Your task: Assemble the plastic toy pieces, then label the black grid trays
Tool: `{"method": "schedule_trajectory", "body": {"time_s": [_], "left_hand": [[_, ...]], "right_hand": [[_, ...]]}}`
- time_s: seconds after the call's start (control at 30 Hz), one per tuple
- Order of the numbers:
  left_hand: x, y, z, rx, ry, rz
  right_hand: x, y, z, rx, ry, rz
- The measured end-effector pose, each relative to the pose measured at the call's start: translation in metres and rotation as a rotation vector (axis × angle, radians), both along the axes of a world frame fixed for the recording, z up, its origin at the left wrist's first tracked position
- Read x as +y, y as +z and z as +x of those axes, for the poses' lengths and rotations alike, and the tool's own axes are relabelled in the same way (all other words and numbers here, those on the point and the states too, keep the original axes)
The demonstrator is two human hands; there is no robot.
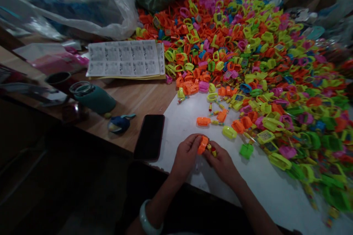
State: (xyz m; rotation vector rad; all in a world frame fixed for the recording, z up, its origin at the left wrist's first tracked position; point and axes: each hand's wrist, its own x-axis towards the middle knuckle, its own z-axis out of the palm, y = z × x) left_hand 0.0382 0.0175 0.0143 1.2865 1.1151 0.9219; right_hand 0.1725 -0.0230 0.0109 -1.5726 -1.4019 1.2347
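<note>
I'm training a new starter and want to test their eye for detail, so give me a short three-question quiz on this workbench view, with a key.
1. Multiple choice: what colour is the plastic piece held in the left hand?
A) green
B) orange
C) pink

2. True or false: the pale bangle is worn on the left forearm.

3. Fill the gap: of the smartphone and the printed sheet, the ____ lies nearer the left hand.

Key: 1. B; 2. True; 3. smartphone
</note>
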Motion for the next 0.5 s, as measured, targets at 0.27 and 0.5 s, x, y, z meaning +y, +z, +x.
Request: {"method": "schedule_trajectory", "body": {"time_s": [0.27,0.5], "left_hand": [[-0.010,-0.006,-0.015,0.495,-0.093,0.469],[-0.015,-0.007,-0.014,0.616,-0.123,0.624]], "right_hand": [[-0.013,0.013,0.020,-0.288,0.107,0.365],[-0.013,0.008,0.023,-0.387,0.166,0.496]]}}
